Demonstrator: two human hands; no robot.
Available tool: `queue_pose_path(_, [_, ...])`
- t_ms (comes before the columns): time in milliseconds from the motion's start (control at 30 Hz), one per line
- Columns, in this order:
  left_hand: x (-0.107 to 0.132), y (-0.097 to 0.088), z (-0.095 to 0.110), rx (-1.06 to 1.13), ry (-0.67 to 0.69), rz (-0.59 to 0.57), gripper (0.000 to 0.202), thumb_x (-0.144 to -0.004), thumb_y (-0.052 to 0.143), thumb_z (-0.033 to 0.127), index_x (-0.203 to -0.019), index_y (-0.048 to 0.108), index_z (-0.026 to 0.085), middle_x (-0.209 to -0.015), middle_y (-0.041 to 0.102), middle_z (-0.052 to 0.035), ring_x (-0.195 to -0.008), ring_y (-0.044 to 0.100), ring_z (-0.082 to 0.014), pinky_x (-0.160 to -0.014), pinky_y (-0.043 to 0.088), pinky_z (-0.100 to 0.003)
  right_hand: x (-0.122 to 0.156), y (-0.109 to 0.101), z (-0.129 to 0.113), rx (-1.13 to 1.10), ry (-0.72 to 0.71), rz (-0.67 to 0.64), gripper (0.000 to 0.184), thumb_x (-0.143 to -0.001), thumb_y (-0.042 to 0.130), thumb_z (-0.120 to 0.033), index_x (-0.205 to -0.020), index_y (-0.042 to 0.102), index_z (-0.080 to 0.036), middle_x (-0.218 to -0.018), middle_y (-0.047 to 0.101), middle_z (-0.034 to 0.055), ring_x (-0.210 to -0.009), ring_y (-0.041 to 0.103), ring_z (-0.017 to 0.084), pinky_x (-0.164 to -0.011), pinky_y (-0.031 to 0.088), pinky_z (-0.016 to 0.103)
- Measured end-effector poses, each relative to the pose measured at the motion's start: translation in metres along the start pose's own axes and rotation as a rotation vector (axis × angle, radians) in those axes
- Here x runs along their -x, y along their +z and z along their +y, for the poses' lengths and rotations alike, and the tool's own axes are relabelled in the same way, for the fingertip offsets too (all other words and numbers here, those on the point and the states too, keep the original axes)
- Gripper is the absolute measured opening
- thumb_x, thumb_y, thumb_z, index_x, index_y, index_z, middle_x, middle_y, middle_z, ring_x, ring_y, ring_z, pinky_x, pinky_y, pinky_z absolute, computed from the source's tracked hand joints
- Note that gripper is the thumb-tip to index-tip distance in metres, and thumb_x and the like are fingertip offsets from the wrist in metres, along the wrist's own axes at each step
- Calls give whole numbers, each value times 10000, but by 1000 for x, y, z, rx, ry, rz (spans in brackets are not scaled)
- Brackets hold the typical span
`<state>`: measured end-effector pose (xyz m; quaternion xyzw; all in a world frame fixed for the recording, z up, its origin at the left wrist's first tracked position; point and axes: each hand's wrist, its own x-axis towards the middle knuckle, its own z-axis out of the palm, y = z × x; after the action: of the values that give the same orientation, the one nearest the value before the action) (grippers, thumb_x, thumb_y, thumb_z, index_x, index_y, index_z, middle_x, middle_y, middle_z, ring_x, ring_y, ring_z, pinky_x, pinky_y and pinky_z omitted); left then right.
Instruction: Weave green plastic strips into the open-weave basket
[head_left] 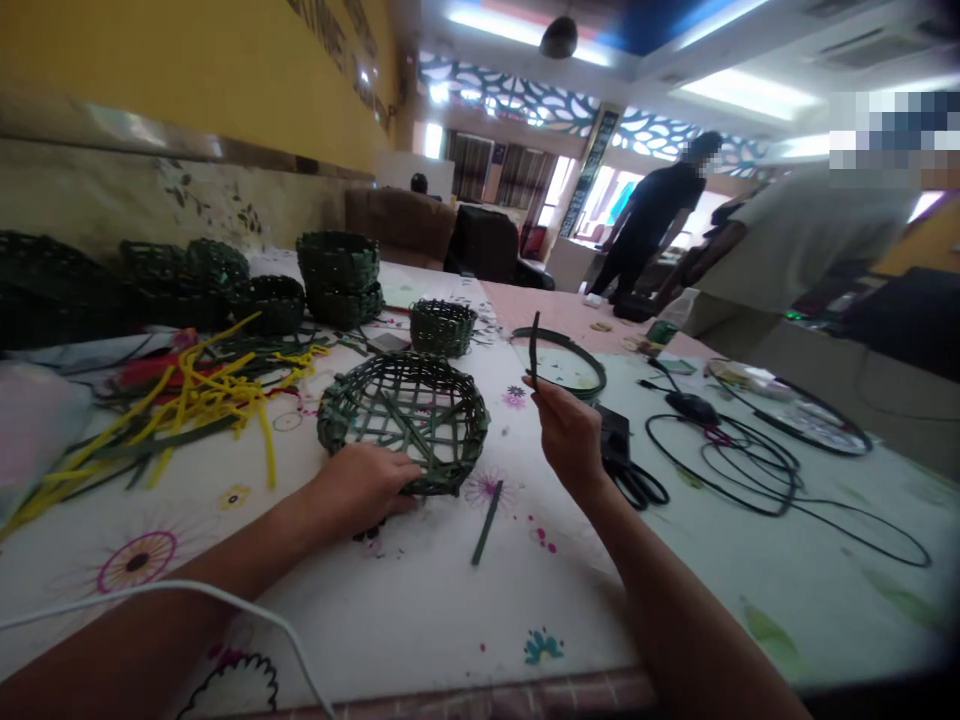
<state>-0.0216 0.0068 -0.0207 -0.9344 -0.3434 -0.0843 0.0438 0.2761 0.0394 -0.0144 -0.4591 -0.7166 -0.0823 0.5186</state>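
A round, shallow basket point(450, 462) woven from dark green strips rests on the flowered tablecloth, with loose strips lying inside it. My left hand point(371, 478) is closed on the basket's near rim; its fingertips are partly hidden. To the right of the basket, my right hand point(568, 432) is raised and pinches a short dark green strip point(534, 345) that points upward. Another green strip point(487, 522) lies flat on the cloth between my two forearms. Beside my right wrist are black-handled scissors point(637, 487).
Several finished green baskets point(337, 275) stand at the back left, with a small basket point(442, 328) nearer. Yellow strips point(217, 385) pile up at left. A coiled strip point(592, 372), black cables point(757, 470) and a white cable point(187, 585) lie around. Two people stand beyond the table.
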Motion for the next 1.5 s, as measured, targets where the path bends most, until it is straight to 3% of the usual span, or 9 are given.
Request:
queue_pose_path(267, [1, -12, -5, 145, 120, 300, 100, -832, 733, 273, -844, 682, 188, -791, 732, -36, -790, 692, -208, -906, 527, -397, -5, -7, -7, -81, 192, 78, 351, -944, 519, -297, -1203, 723, -177, -968, 772, 89, -877, 729, 228, -803, 581, 369])
queue_pose_path(567, [6, -20, 1, 1759, -321, 629, 390, -705, 813, 546, -833, 695, 197, -751, 707, -6, -679, 658, -157, -663, 599, -281, -3, 8, 6, -288, 482, 122, 398, -897, 519, -429, -1093, 739, -161, -646, 621, 2, -620, 547, 149, -633, 466, 276])
queue_pose_path(700, [-2, -7, -11, 2072, -559, 628, 318, -786, 769, 489, -790, 632, 202, -667, 633, 34, -599, 603, -114, -689, 618, -290, 4, 19, 6, -460, 627, -74, 463, -884, 496, -560, -903, 719, -155, -608, 588, -7, -539, 470, 122, -530, 397, 236])
queue_pose_path(800, [-5, 8, -28, 1997, -809, 500, 266, -915, 610, 456, -821, 643, 209, -667, 665, 2, -583, 619, -132, -629, 600, -294, 8, 23, 9, -380, 676, -275, 482, -920, 434, -543, -790, 677, -148, -530, 522, -27, -470, 406, 102, -488, 350, 222])
queue_pose_path(1000, [11, 12, -80, 1236, -837, 106, 335, -753, 753, 494, -797, 718, 164, -665, 718, -76, -604, 674, -210, -515, 532, -283, 1, 12, 25, -251, 605, -471, 218, -811, 629, -269, -626, 672, -161, -538, 598, -10, -549, 535, 122, -582, 400, 223])
queue_pose_path(1100, [18, -2, -89, 742, -730, 396, 318, -758, 743, 481, -911, 765, 203, -757, 752, -44, -641, 672, -194, -511, 481, -245, -10, -6, 22, -123, 525, -403, 162, -840, 605, -232, -837, 761, -189, -621, 663, 8, -631, 596, 153, -618, 410, 238])
queue_pose_path(1233, [16, -27, -52, 533, -582, 701, 322, -864, 637, 470, -1077, 711, 239, -919, 743, 25, -810, 681, -168, -682, 515, -238, -14, -30, -17, -19, 59, -314, 335, -957, 471, -228, -1179, 722, -208, -814, 741, 46, -715, 656, 157, -639, 441, 244])
queue_pose_path(1367, [11, -35, 7, 728, -308, 548, 407, -903, 583, 486, -1174, 649, 190, -742, 674, 17, -581, 605, -116, -558, 506, -217, 3, -36, -81, 225, -484, -364, 376, -969, 404, -112, -1180, 700, -209, -598, 609, -17, -466, 467, 114, -477, 282, 258])
queue_pose_path(1500, [13, -22, 41, 873, -223, 490, 245, -979, 500, 365, -1118, 636, 216, -625, 608, 46, -471, 567, -90, -453, 460, -182, 21, -26, -113, 308, -619, -442, 283, -970, 469, -161, -1172, 667, -146, -684, 633, 19, -560, 536, 152, -495, 292, 303])
